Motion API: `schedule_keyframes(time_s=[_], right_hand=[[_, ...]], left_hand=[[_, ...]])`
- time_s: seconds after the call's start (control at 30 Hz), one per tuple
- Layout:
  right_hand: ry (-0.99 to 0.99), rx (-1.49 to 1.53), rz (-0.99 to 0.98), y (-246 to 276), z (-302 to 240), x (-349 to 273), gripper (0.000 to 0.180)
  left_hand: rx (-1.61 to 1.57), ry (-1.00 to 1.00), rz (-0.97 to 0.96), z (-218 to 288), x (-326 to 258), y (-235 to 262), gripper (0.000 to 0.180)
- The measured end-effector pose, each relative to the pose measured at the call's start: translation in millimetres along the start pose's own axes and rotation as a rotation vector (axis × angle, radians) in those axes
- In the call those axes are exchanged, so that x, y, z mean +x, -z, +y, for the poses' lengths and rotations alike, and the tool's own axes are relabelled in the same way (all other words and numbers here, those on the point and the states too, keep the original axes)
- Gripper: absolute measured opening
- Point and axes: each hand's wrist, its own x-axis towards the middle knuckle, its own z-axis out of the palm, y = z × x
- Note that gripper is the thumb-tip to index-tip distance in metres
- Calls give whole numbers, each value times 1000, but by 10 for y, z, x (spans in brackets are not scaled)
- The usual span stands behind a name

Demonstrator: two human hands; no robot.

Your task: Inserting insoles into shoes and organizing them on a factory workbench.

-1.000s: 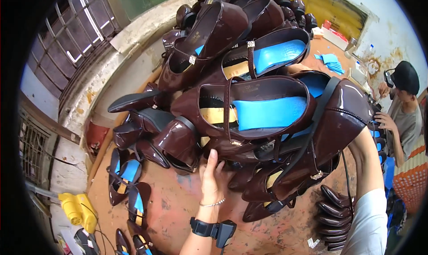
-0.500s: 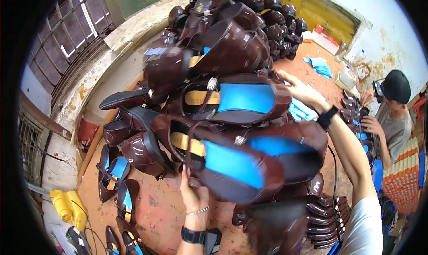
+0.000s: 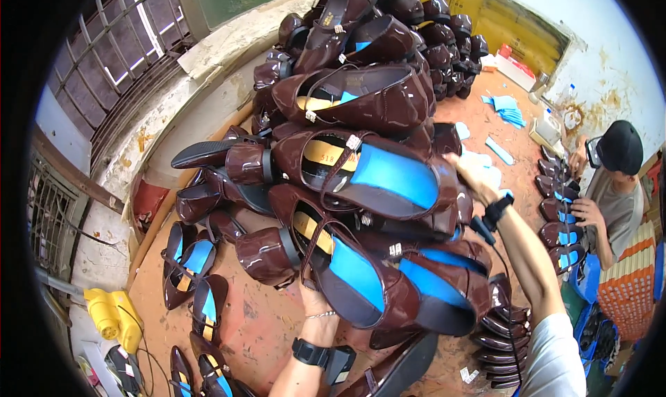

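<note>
Armful of dark brown glossy heeled shoes [image 3: 361, 189], stacked high, carried above the floor [image 3: 263, 321]. Left hand [image 3: 316, 307] props the stack from below, grip hidden by shoes; right hand [image 3: 479, 175] clasps its far side. Judged: carrying step; steadiness needed. More shoes [image 3: 194, 272] lie left of the stack; a seated person [image 3: 610, 189] works right.

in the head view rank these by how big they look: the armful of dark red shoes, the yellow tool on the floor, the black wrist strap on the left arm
1. armful of dark red shoes, much nearer the camera
2. yellow tool
3. black wrist strap
</note>
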Motion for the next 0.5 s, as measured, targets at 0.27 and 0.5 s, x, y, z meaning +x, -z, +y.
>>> schedule_keyframes(time_s=[0.27,0.5], right_hand=[[218,-56,-312,-635,-91,-1242,96],[471,-129,-709,-1931,1177,-2937,86]], left_hand=[[201,-69,178,512,-1350,76,40],[474,-160,349,1441,-3281,-409,45]])
